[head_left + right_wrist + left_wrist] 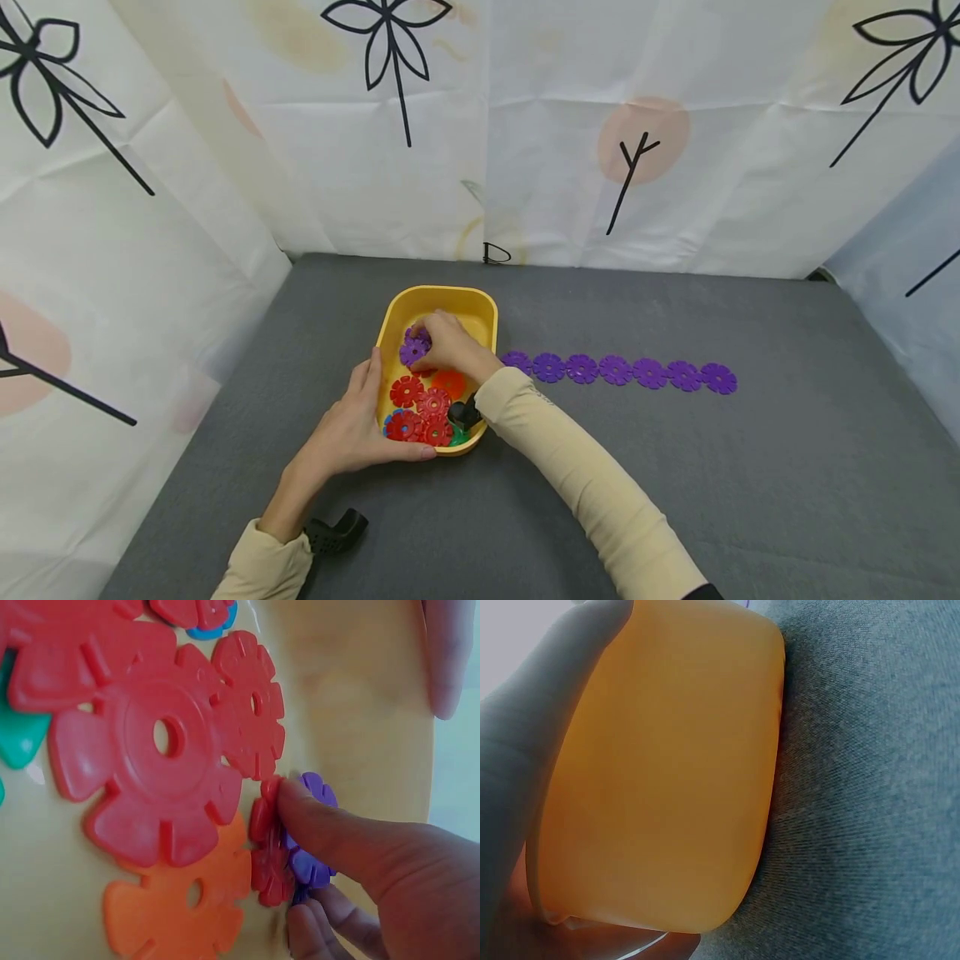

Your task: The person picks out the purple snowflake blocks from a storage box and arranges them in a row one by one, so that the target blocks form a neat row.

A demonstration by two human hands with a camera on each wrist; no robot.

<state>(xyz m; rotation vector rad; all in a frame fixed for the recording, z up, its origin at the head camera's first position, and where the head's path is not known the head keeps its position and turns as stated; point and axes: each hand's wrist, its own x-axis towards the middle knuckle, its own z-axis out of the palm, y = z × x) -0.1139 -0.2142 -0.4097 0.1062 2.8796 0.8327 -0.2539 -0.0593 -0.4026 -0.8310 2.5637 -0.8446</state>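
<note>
At the yellow tray's near left corner, my left hand grips the outside, its thumb along the front rim and its fingers along the left wall. The left wrist view shows the tray's outer wall close up. My right hand reaches into the tray and pinches a purple flower-shaped disc between thumb and fingers. A red flower disc stands on edge right beside the thumb; whether it is also held I cannot tell. Larger red discs and an orange disc lie nearby.
A row of several joined purple flower discs stretches rightward from the tray across the grey tabletop. Green and blue pieces show in the tray. A patterned white cloth hangs behind the table.
</note>
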